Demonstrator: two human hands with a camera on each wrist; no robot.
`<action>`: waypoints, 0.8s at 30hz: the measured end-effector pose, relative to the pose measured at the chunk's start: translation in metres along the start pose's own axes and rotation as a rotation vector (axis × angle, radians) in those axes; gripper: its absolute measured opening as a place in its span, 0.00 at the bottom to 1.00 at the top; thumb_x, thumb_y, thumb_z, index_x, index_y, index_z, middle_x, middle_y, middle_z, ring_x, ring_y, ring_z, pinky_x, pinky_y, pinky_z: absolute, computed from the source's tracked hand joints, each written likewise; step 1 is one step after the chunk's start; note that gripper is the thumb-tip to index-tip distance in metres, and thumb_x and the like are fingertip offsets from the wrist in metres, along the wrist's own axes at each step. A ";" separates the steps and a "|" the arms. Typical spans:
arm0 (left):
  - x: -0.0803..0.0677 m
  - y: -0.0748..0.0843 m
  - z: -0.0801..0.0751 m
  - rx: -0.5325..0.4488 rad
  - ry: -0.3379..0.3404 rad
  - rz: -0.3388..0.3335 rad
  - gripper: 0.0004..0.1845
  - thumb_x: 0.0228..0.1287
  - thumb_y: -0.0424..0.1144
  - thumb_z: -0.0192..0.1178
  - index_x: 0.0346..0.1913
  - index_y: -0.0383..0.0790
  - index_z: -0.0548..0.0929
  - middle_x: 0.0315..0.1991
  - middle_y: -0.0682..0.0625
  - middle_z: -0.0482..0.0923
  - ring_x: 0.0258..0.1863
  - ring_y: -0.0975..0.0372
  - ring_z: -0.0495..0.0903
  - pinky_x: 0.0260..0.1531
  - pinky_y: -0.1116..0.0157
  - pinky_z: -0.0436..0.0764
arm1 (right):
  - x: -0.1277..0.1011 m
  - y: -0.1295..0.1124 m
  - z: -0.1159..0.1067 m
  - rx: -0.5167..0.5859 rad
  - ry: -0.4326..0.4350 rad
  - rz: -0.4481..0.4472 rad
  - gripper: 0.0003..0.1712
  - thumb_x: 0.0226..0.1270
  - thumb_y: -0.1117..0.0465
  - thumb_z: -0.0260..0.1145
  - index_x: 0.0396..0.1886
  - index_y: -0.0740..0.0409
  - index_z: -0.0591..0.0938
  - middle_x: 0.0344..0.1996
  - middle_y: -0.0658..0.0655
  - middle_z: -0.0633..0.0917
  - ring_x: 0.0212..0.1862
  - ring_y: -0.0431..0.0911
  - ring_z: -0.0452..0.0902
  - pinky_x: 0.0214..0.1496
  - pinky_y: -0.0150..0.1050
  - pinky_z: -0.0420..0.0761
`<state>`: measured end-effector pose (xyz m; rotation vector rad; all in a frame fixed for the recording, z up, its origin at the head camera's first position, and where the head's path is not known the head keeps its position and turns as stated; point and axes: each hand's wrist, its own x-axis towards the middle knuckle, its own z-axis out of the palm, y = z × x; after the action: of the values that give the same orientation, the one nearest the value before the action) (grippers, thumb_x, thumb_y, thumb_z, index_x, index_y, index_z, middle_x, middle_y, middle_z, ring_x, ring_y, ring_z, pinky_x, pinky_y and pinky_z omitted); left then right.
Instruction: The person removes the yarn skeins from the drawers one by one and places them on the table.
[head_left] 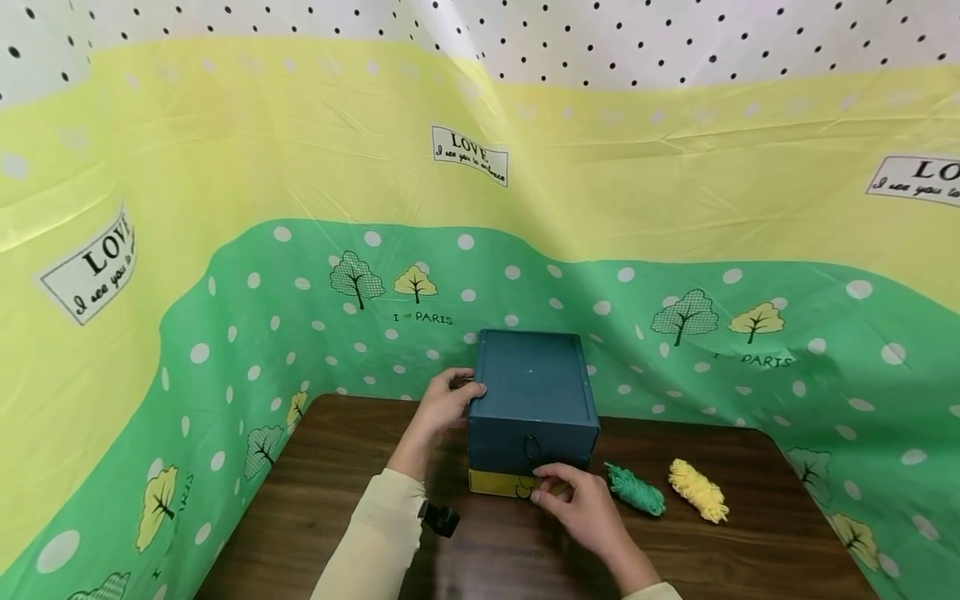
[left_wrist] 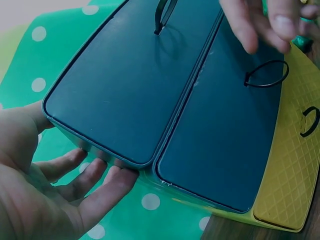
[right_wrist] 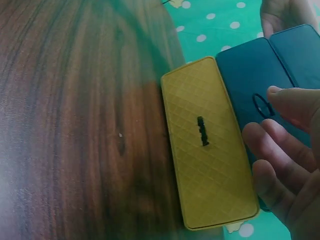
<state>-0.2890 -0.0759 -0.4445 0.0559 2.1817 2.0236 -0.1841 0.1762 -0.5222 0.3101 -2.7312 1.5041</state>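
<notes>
A dark teal drawer box (head_left: 532,383) stands at the back of a brown wooden table (head_left: 330,475). Its two upper drawers are teal with black ring pulls; the bottom drawer (head_left: 491,482) is yellow. My left hand (head_left: 448,402) grips the box's left side, fingers (left_wrist: 95,187) along the wall and thumb round the edge. My right hand (head_left: 577,496) hovers at the front with loosely curved fingers (right_wrist: 280,160) holding nothing. Its thumb tip lies beside the ring pull (right_wrist: 261,105) of the lower teal drawer. The yellow drawer (right_wrist: 205,150) has its black loop lying free.
A green yarn bundle (head_left: 636,490) and a yellow yarn bundle (head_left: 699,490) lie right of the box. A green and yellow printed cloth (head_left: 247,317) walls in the table at the back and both sides. Bare wood lies in front of the box.
</notes>
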 end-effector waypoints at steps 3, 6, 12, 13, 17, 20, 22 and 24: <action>0.000 -0.001 0.000 0.002 0.000 0.001 0.30 0.69 0.46 0.66 0.71 0.41 0.74 0.56 0.40 0.73 0.49 0.51 0.82 0.44 0.50 0.87 | 0.000 0.003 0.003 -0.002 -0.032 0.002 0.17 0.64 0.58 0.76 0.52 0.53 0.88 0.37 0.50 0.88 0.28 0.44 0.84 0.28 0.34 0.81; 0.000 0.000 0.001 0.003 0.002 0.004 0.31 0.69 0.46 0.66 0.71 0.40 0.74 0.57 0.39 0.73 0.50 0.51 0.82 0.44 0.49 0.87 | 0.001 0.004 0.005 0.000 -0.055 -0.002 0.17 0.66 0.60 0.74 0.54 0.55 0.88 0.40 0.53 0.89 0.29 0.48 0.85 0.27 0.35 0.81; -0.001 0.001 0.001 -0.007 -0.001 0.002 0.30 0.69 0.45 0.65 0.71 0.40 0.73 0.58 0.39 0.73 0.50 0.51 0.82 0.45 0.50 0.87 | 0.001 0.005 0.007 -0.027 -0.097 -0.012 0.16 0.70 0.59 0.71 0.55 0.53 0.87 0.49 0.59 0.89 0.26 0.47 0.83 0.24 0.35 0.78; -0.001 0.001 0.002 -0.006 0.001 -0.003 0.30 0.69 0.45 0.65 0.71 0.41 0.73 0.58 0.39 0.73 0.50 0.51 0.82 0.45 0.51 0.87 | 0.001 0.005 0.007 -0.030 -0.101 -0.013 0.16 0.70 0.58 0.71 0.55 0.53 0.88 0.50 0.60 0.89 0.26 0.47 0.83 0.24 0.35 0.78; -0.001 0.002 0.002 0.006 0.004 -0.005 0.30 0.69 0.44 0.65 0.71 0.41 0.74 0.58 0.40 0.73 0.50 0.51 0.81 0.45 0.51 0.87 | 0.000 0.005 0.009 -0.042 -0.108 -0.026 0.15 0.69 0.57 0.72 0.53 0.53 0.88 0.50 0.60 0.89 0.28 0.47 0.85 0.25 0.35 0.78; -0.002 0.002 0.002 0.008 0.000 0.003 0.30 0.70 0.44 0.65 0.72 0.39 0.73 0.58 0.39 0.73 0.50 0.50 0.81 0.45 0.50 0.87 | 0.000 0.004 0.009 -0.059 -0.099 -0.045 0.13 0.69 0.57 0.72 0.51 0.52 0.89 0.49 0.59 0.90 0.29 0.44 0.84 0.27 0.34 0.79; -0.002 0.003 0.002 0.002 0.001 -0.001 0.30 0.70 0.44 0.65 0.72 0.40 0.73 0.59 0.39 0.72 0.51 0.50 0.81 0.46 0.50 0.87 | -0.001 0.003 0.009 -0.078 -0.078 -0.060 0.11 0.69 0.57 0.72 0.49 0.50 0.90 0.48 0.56 0.90 0.30 0.41 0.83 0.29 0.33 0.79; -0.003 0.002 0.002 0.000 0.001 -0.002 0.30 0.70 0.44 0.65 0.72 0.40 0.73 0.59 0.39 0.72 0.51 0.50 0.81 0.46 0.49 0.87 | -0.002 0.002 0.009 -0.097 -0.051 -0.075 0.09 0.69 0.58 0.72 0.46 0.49 0.90 0.46 0.52 0.91 0.34 0.39 0.84 0.33 0.32 0.80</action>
<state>-0.2864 -0.0742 -0.4420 0.0521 2.1809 2.0233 -0.1819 0.1700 -0.5289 0.4497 -2.7859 1.3588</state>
